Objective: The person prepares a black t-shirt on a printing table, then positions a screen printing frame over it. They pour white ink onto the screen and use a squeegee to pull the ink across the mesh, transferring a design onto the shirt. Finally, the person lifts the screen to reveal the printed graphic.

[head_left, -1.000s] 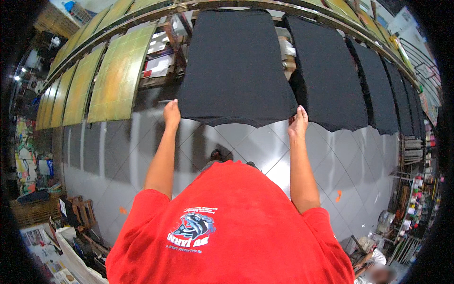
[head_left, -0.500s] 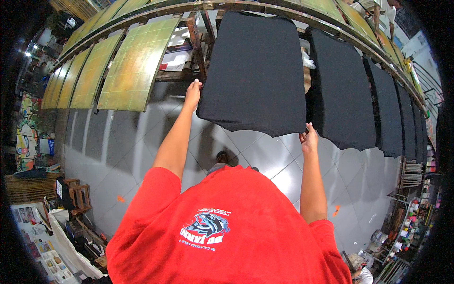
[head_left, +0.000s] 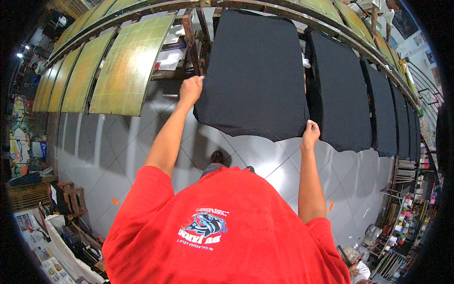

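Above the tiled floor (head_left: 272,158), black cloth (head_left: 255,75) spreads between and ahead of the left hand (head_left: 190,90), closed on its left edge, and the right hand (head_left: 310,136), pinching its near right corner.

I see both arms (head_left: 165,139) stretched forward. My left hand (head_left: 191,90) is curled, farther out; my right hand (head_left: 310,135) pinches, closer in.
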A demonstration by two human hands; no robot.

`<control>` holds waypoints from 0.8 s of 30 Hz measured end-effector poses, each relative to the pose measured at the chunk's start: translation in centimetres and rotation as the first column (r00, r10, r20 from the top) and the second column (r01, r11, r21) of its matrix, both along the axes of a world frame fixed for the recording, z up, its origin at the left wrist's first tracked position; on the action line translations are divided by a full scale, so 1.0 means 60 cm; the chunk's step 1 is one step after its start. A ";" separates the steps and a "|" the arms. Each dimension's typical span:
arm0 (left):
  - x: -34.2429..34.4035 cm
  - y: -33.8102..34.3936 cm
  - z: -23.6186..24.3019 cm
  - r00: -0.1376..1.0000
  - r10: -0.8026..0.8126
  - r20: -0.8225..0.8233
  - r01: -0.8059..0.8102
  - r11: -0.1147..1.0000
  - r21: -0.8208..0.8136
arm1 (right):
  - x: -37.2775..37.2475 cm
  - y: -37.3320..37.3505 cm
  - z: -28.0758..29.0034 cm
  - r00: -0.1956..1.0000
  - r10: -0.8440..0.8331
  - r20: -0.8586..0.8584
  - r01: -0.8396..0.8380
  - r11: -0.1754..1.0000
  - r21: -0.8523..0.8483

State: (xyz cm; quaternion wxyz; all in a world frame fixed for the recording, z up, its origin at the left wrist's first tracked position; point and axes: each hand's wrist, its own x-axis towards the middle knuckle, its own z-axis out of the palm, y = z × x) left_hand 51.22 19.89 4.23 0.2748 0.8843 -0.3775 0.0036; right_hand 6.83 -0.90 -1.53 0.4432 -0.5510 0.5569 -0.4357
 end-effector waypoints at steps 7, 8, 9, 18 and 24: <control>-0.001 -0.005 -0.067 0.993 0.075 -0.093 -0.070 0.996 0.054 | -0.025 0.003 -0.011 1.000 0.004 0.016 -0.007 0.991 0.132; -0.001 -0.003 -0.069 0.989 0.045 -0.139 -0.043 0.999 0.021 | -0.021 0.009 0.009 0.999 0.020 0.039 -0.028 0.977 0.212; 0.006 -0.002 -0.072 0.984 0.003 -0.179 -0.006 1.000 -0.013 | -0.019 0.017 0.023 0.997 0.023 0.068 -0.042 0.956 0.291; 0.080 -0.092 -0.073 0.409 -0.154 -0.899 -0.243 0.932 -0.270 | -0.017 0.010 0.031 0.999 0.043 -0.010 -0.038 0.962 0.271; 0.080 -0.137 -0.104 0.535 -0.022 -0.844 -0.281 0.938 -0.203 | 0.003 0.023 0.035 0.998 0.053 -0.027 -0.043 0.951 0.307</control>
